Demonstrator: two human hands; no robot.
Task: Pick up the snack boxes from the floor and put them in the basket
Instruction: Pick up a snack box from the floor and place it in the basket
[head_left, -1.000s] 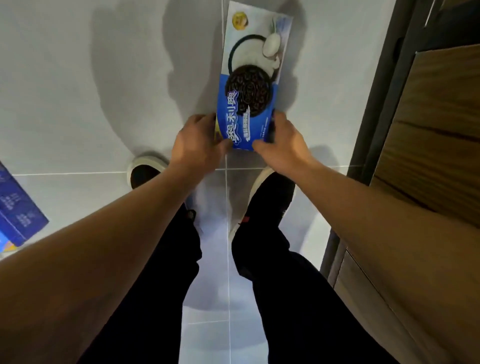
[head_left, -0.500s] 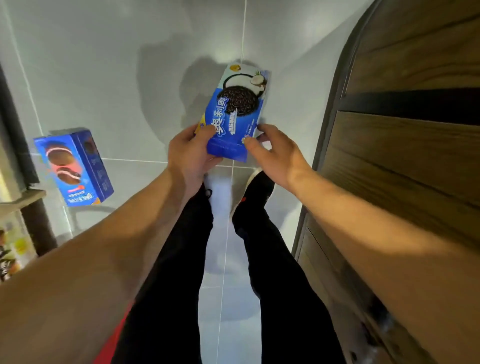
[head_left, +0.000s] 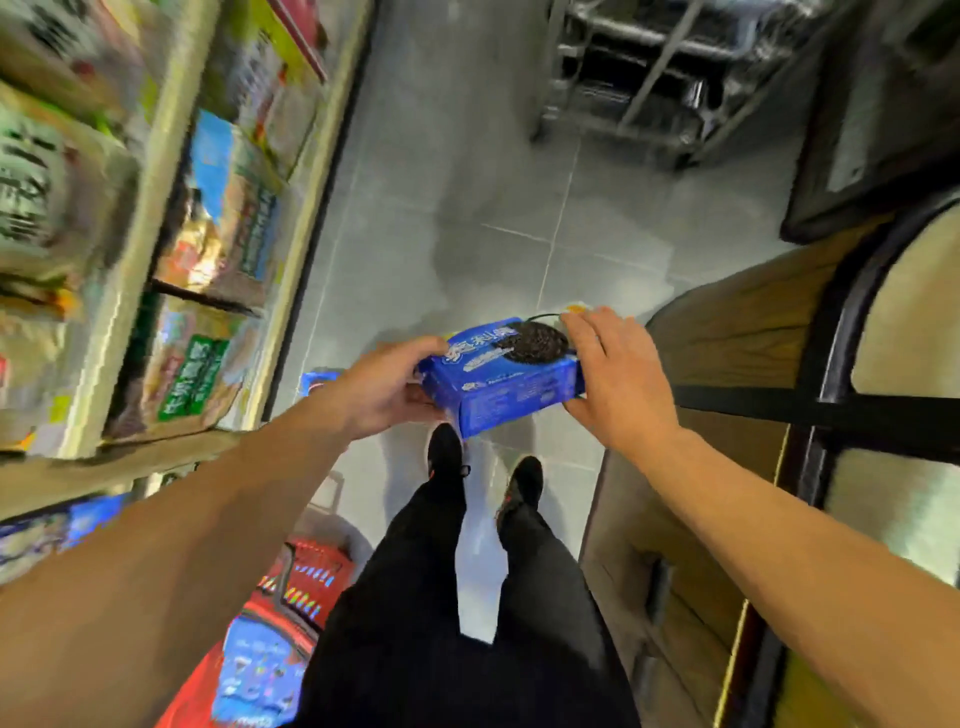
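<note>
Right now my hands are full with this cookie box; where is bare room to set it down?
Bare floor lies ahead, between the shelves and the wooden counter, before the metal rack. The red basket by your left leg already holds a box.

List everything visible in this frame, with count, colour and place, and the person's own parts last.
cookie box: 1, blue, held above the floor between both hands
second box: 1, blue, mostly hidden behind the left wrist
basket: 1, red, on the floor at lower left, blue packaging inside
shelves: blurred snack packs, left side
metal rack: 1, grey, top
wooden cabinet: brown, right side
floor: grey tiles
shoes: 2, black
left hand: 1, grip on the box's left end
right hand: 1, grip on its right end
</note>
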